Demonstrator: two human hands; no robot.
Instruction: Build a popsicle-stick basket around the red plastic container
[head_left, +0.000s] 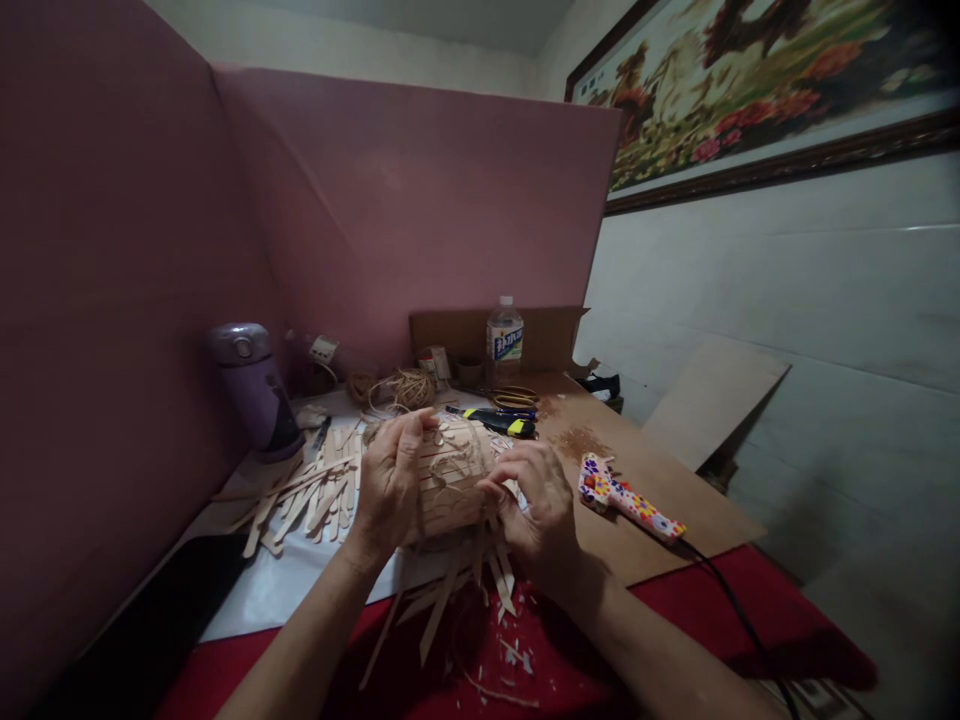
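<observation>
A rounded craft piece of pale wooden sticks (448, 490), with bands of twine around it and a loose twine loop on its face, is between my two hands. My left hand (390, 485) is closed around its left side, thumb along the top. The thumb and fingers of my right hand (538, 510) pinch together at its right edge, by the twine band; whether they grip twine or wood there is hard to make out. Loose wooden craft sticks (495, 570) lie below the piece, and a pile of sticks (322, 500) spreads to its left.
Behind the piece lie a black-yellow utility knife (499, 422), scissors (517, 396) and a twine ball (414, 388). A plastic bottle (505, 340) stands farther back. On the right is a flower-patterned glue gun (626, 500) with its cord. A purple flask (259, 395) stands left.
</observation>
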